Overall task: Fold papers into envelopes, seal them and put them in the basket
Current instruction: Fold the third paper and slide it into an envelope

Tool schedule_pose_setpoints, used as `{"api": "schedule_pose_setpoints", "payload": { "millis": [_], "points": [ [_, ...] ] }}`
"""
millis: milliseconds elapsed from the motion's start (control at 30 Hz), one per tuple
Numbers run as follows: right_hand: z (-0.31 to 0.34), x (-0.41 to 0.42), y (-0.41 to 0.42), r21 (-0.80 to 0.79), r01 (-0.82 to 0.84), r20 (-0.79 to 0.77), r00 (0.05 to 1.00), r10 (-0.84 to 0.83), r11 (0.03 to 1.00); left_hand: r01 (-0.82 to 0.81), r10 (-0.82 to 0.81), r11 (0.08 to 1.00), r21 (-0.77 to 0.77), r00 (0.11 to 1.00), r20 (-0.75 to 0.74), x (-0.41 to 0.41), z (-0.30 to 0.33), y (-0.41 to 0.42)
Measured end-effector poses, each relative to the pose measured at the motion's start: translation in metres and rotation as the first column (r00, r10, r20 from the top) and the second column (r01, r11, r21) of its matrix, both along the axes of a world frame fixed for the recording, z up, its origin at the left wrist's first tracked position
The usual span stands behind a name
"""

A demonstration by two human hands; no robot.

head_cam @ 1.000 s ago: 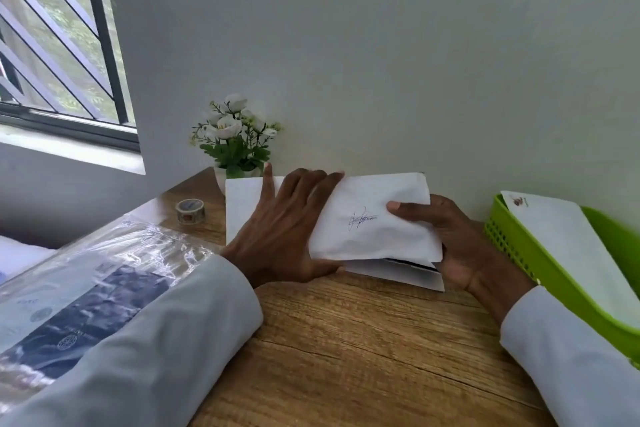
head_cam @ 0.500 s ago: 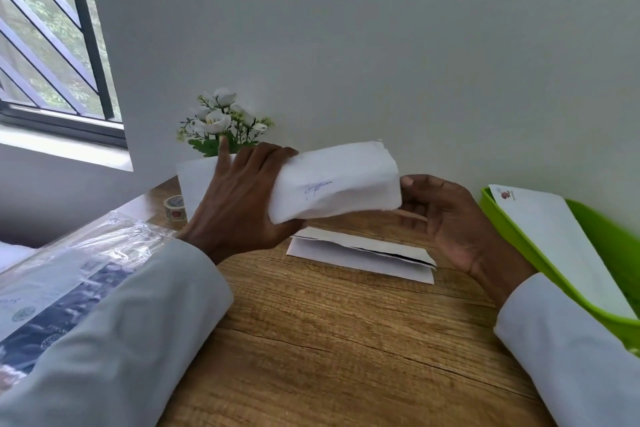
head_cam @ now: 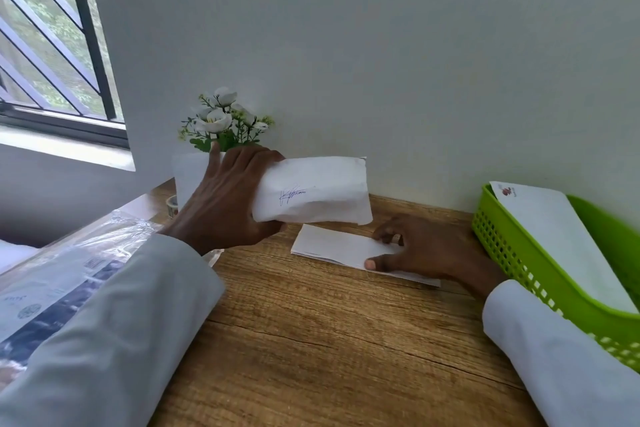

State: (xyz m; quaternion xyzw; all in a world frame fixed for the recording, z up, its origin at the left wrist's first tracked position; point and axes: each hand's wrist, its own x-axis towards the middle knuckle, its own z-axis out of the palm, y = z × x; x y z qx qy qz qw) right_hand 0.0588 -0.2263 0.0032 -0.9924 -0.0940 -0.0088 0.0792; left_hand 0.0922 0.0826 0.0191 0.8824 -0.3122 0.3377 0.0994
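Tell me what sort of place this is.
Probably a home or small office desk: a wooden table against a white wall, beside a barred window, with a flower pot and a green basket of envelopes.

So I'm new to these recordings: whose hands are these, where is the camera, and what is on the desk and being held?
No robot here: a person wears a camera on the head, looking down at their own hands. The left hand grips a white envelope with a blue scribble, lifted off the wooden desk. The right hand rests on a folded paper lying flat, thumb and fingers on it. At right, a green basket already holds an envelope. At left lie a plastic-wrapped packet, a tape roll and white flowers.
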Motion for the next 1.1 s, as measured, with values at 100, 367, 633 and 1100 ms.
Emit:
{"api": "schedule_pose_setpoints", "payload": {
  "millis": [100, 367, 633, 1100],
  "points": [
    [0.005, 0.000, 0.001, 0.054, -0.016, -0.093, 0.995, 0.021, 0.998, 0.002, -0.002, 1.000, 0.008, 1.000, -0.025, 0.001, -0.001, 0.001],
    [0.008, 0.000, -0.001, 0.166, 0.029, -0.204, 0.979, 0.005, 0.986, 0.040, -0.030, 0.994, 0.100, 0.995, -0.099, 0.005, -0.011, -0.003],
    [0.012, -0.001, 0.002, 0.173, 0.033, -0.248, 0.969, 0.011, 0.984, 0.058, -0.049, 0.994, 0.098, 0.995, -0.089, 0.005, -0.013, -0.003],
    [0.013, -0.002, -0.027, 0.780, 0.133, -0.178, 0.984, 0.012, 0.612, -0.034, 0.033, 0.999, 0.016, 0.999, 0.006, 0.008, -0.009, 0.005]
  ]
}}
